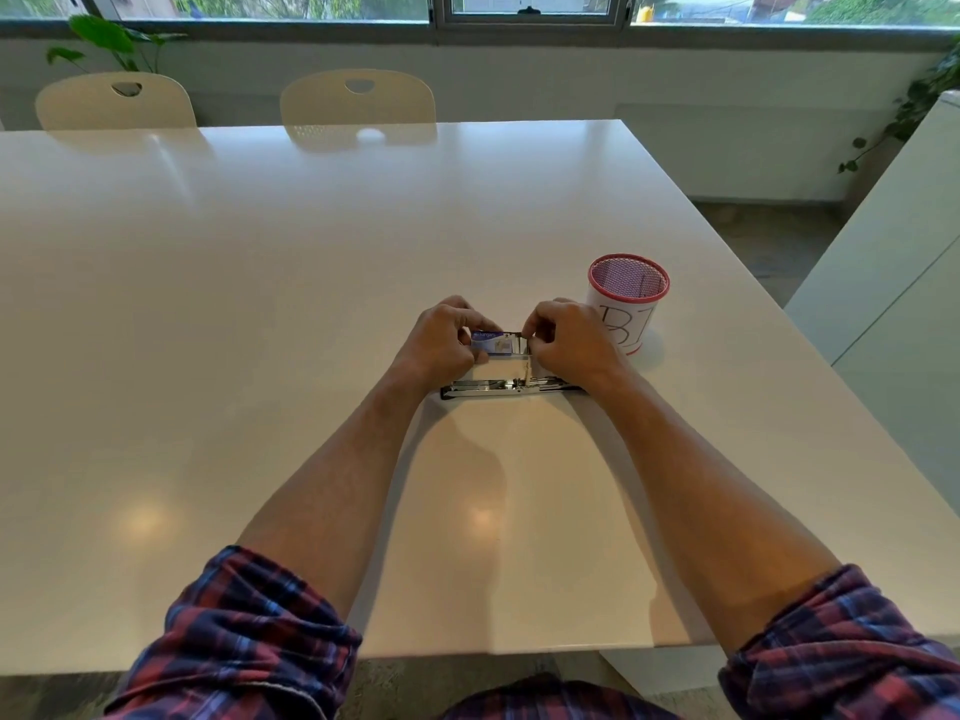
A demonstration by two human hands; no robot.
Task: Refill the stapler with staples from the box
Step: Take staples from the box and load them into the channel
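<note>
A: Stapler (511,385) lies flat and opened out on the white surface (260,304), just at 6 o'clock of both hands, its metal channel facing up.

B: And the box?

A: The small blue staple box (491,341) is held above the surface between the hands. The left hand (441,337) has its fingers closed round the sleeve end at 9 o'clock. The right hand (566,340) pinches the inner tray end at 3 o'clock, fingers nearly shut on it.

B: So the step is sliding the tray out?

A: That is my reading. To do it well, I would keep the box level so no strips spill, hold the sleeve steady with the left, and draw the tray straight toward 3 o'clock with a light pinch. Pull only far enough to lift out 1 strip.

B: Can you see staples?

A: Something silvery shows in the tray, but too small to be sure.

B: Counts?

A: 1 stapler, 1 box, 2 hands, 1 pink mesh pen cup (627,301) at 2 o'clock of the hands, apparently empty, and 2 chairs (358,98) at 12 o'clock across the surface.
</note>
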